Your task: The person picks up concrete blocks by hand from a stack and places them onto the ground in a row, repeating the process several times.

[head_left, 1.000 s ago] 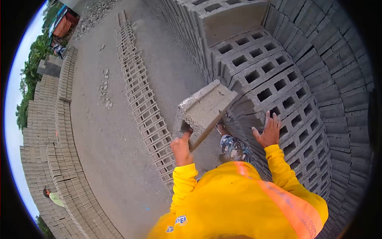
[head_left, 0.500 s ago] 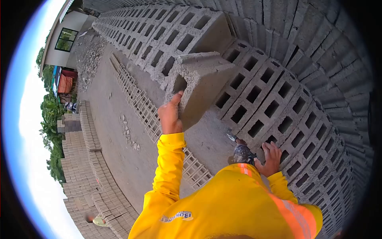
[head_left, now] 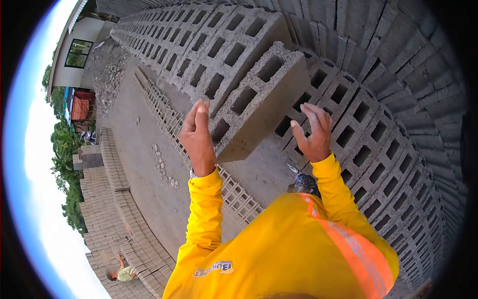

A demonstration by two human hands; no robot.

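Observation:
A grey hollow concrete block (head_left: 284,92) stands at the end of a row of like blocks (head_left: 214,45), its cored face turned up toward me. My left hand (head_left: 196,137) is raised beside the block's left corner, apart from it as far as I can see, thumb and fingers stretched out with nothing in them. To the right of the block's smooth side, my right hand (head_left: 314,133) hovers with fingers spread and holds nothing. Below that hand lie more hollow blocks (head_left: 363,154) packed side by side.
Tall stacked blocks (head_left: 398,55) form a wall on the right. A line of thin lattice-like pieces (head_left: 169,124) runs along the ground, near rubble (head_left: 107,70). Block stacks (head_left: 109,209) stand at left, with another person (head_left: 124,273) beside them. My shoe (head_left: 304,183) is near the blocks.
The block has gone from tilted in my left hand to upright against the row, and that hand has let go. My right hand has lifted off the lower blocks and moved up.

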